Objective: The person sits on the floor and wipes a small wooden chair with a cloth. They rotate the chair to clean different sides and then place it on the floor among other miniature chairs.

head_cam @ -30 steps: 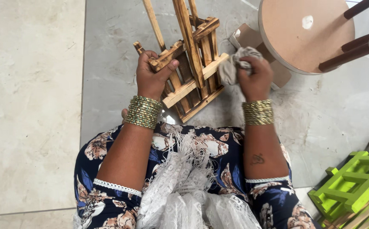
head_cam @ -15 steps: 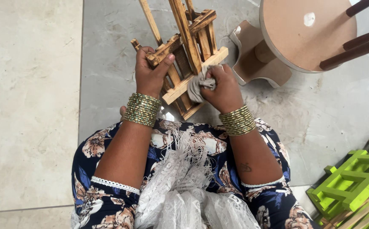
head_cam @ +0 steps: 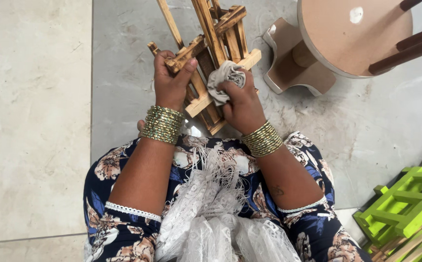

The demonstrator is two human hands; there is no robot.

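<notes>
Wooden rack [head_cam: 211, 53] cut off by top edge, its lower corner hidden behind right hand [head_cam: 242, 104], crossbar partly covered by left hand [head_cam: 171, 82], grey cloth [head_cam: 225, 77] part-hidden in right-hand fingers, round table [head_cam: 351, 34] right of rack cropped at top, green frame [head_cam: 400, 204] cropped at btm-right edge.

Both forearms reach forward, each wrist ringed with stacked bangles. The left hand [head_cam: 171, 80] is curled, thumb pointing right across its fingers, gripping firmly. The right hand [head_cam: 241, 104] sits just beside it, knuckles up, fingers bunched closed.
</notes>
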